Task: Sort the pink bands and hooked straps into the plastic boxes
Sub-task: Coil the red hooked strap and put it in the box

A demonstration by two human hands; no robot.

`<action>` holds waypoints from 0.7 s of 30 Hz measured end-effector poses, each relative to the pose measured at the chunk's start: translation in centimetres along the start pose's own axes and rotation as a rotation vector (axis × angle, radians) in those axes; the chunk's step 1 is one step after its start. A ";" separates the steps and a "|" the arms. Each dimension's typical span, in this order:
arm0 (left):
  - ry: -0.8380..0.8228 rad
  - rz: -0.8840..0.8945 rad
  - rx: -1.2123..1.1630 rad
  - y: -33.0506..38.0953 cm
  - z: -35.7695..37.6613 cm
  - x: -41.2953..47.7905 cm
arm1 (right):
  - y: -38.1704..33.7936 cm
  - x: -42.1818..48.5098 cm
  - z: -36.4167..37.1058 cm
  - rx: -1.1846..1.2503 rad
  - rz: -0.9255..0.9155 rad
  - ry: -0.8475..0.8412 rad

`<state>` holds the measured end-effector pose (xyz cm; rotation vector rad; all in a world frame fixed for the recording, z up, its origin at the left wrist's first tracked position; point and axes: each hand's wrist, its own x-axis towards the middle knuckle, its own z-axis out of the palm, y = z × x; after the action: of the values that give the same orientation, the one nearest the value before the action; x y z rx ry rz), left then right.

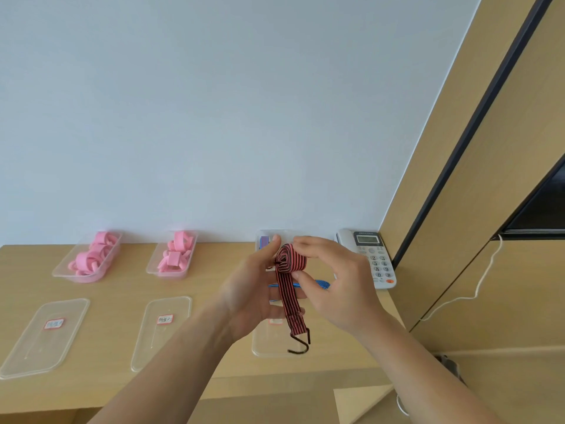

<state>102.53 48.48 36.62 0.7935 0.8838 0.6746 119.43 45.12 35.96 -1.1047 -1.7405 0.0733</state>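
Two bare hands meet over the right part of the tabletop (208, 258), both ours. Our left grip (250, 292) pinches the rolled end of a red-and-black striped hooked strap (290, 261), thumb and fingertips curled at the coil's left side. Our right grip (339, 289) is clenched on the same coil from the right, fingers over the top, thumb under it. The coil is in the air, approx. in front of the rear-right box (260, 235). The strap's loose tail hangs down from it and ends in a black hook (301, 344), which shows over a clear right lid (263, 345) lying flat.

A blue strap (319, 283) lies behind the hands, btw. that box and that lid; we can't tell what it rests on. Something blue-purple (264, 241) shows in the rear-right box, mostly hidden.

Further left, two more clear plastic boxes stand by the wall, a left box (61, 270) and a middle box (151, 269), each w/ pink bands (91, 255) inside. In front of them lie a left lid (27, 356) and a middle lid (143, 353), each w/ a red-edged label, text too small to read. A white desk phone (374, 261) sits at the tabletop's right rear corner, and a white cord (483, 276) hangs beside the wood panel.
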 end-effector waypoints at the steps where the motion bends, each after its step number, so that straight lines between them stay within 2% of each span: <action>1: 0.002 -0.003 -0.011 0.1 0.1 0.0 | -0.1 -0.2 0.1 0.006 -0.003 0.001; 17: 0.005 0.070 -0.028 0.9 -0.8 1.6 | 0.3 -2.8 1.8 -0.009 -0.160 0.048; 21: 0.018 0.114 -0.026 1.0 -0.9 1.8 | 0.2 -3.0 1.8 0.013 -0.109 0.040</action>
<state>102.40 50.69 36.39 0.8202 0.8494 0.7930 118.36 43.94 32.85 -0.9935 -1.7587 -0.0044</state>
